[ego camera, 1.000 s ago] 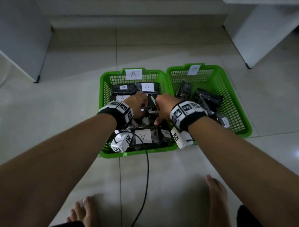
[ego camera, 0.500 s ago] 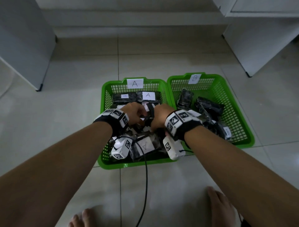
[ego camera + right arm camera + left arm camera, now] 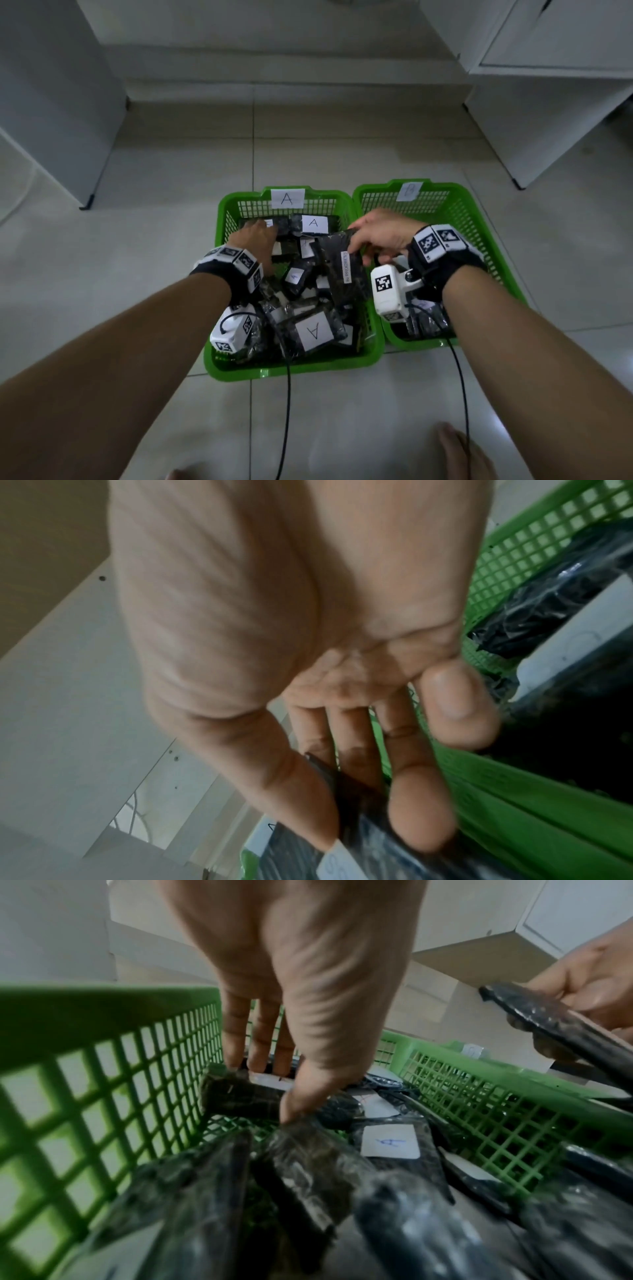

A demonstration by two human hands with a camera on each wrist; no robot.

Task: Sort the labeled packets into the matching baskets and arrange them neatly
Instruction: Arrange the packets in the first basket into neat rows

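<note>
Hands apart now; a second ago both were bunched together over the middle of basket A (image 3: pixel 219 356). Right hand (image 3: pixel 383 236) has come up and right, over the divide between basket A and basket B (image 3: pixel 493 240). It grips a black packet (image 3: pixel 339 270) by its far edge, thumb on one face, fingers curled on the other; the right wrist view shows the thumb (image 3: pixel 294 791) and fingers pinching the packet's edge (image 3: pixel 352 791). The packet is lifted and tilted, and a white strip reading "IN PROGRESS" runs along it. Its letter label is not visible, so A or B cannot be told.

Left hand (image 3: pixel 257 240) has gone to the far left corner of basket A. In the left wrist view its fingers (image 3: pixel 260 1037) are straight and close together, tips down on a packet (image 3: pixel 240 1093) by the mesh wall, with the thumb tip touching another wrapped packet nearer the camera. No clear grip.

Basket A holds a loose pile of black packets; several show white A labels, including a big one (image 3: pixel 313 330) near the front and one (image 3: pixel 313 222) at the far wall. Basket B holds a few black packets near its front edge (image 3: pixel 428 322), mostly hidden by the right wrist. Camera view has tilted up since earlier, so more of the white cabinets (image 3: pixel 548 102) shows. Baskets side by side on the tiled floor (image 3: pixel 171 171), same spots.
</note>
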